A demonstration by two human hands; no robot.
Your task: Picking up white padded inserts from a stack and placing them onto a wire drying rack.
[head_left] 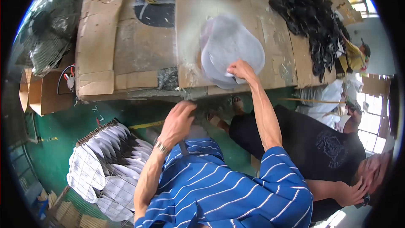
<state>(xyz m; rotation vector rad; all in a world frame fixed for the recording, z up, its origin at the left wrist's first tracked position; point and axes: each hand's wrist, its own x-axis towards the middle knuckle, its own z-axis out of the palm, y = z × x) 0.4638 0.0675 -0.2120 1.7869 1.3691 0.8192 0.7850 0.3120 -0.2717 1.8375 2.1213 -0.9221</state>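
Note:
Over the cardboard-covered table, my right hand point(241, 70) pinches the near edge of a pale grey, rounded flat piece point(236, 42). More pieces of the same shape show under its left and lower edges, so it seems to lie on a small pile. The top piece is smooth and slightly blurred; I cannot tell its material. My left hand point(179, 120), with a metal-banded watch at the wrist, hangs in front of the table's near edge. Its fingers are loosely bent and apart from the thumb, with nothing visible in them.
Black, floppy pieces point(306, 21) lie heaped at the table's right. A dark round patch point(156, 6) marks the cardboard. Left of me stands a wire rack point(101, 164) of similar pale pieces. A fan point(46, 29) and open carton point(52, 88) are far left. A person in black point(312, 143) is close on my right.

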